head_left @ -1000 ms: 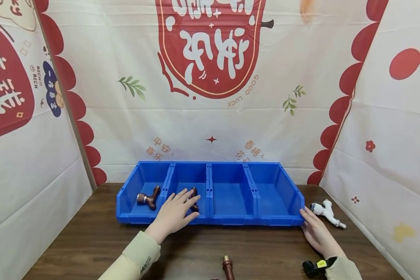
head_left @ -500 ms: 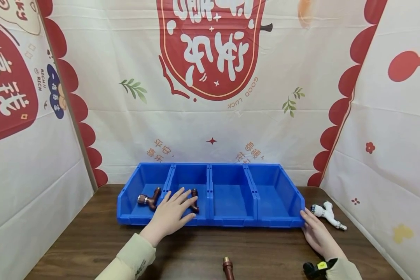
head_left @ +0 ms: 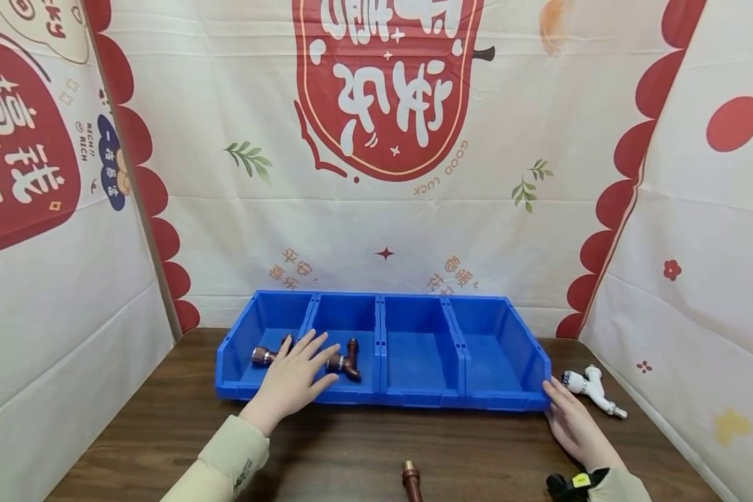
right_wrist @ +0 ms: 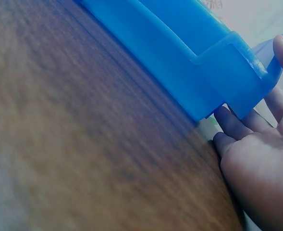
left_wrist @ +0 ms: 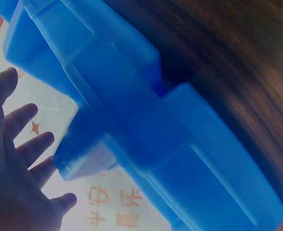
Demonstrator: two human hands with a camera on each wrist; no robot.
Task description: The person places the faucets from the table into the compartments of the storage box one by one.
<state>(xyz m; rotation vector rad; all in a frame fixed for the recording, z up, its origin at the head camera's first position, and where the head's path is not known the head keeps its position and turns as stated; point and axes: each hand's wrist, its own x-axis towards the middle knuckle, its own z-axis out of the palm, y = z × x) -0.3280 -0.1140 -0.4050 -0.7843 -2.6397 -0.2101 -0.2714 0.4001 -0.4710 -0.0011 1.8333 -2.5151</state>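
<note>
My left hand [head_left: 291, 383] is held over the front of a blue four-bay storage bin [head_left: 423, 400], its fingers spread and holding nothing. Partly covered by that hand, a brown tap [head_left: 263, 356] lies in the leftmost bay. Another brown tap [head_left: 351, 364] lies in the bay beside it, just past my left fingertips. At the bin's right end, my right hand [head_left: 574, 425] rests its fingers against the outer side near the front corner. The right wrist view shows those fingers [right_wrist: 233, 126] extended along the bin's end wall.
A white tap [head_left: 592, 389] lies on the wooden table [head_left: 477, 446] right of the bin. Near the front, a brown pipe-like piece with a brass-coloured end [head_left: 411, 480] is cut off by the frame. Printed cloth [head_left: 326, 223] hangs behind and on both sides.
My left hand has moved left, from over the second bay toward the first, uncovering the second bay's tap. My right hand stays at the bin's right end.
</note>
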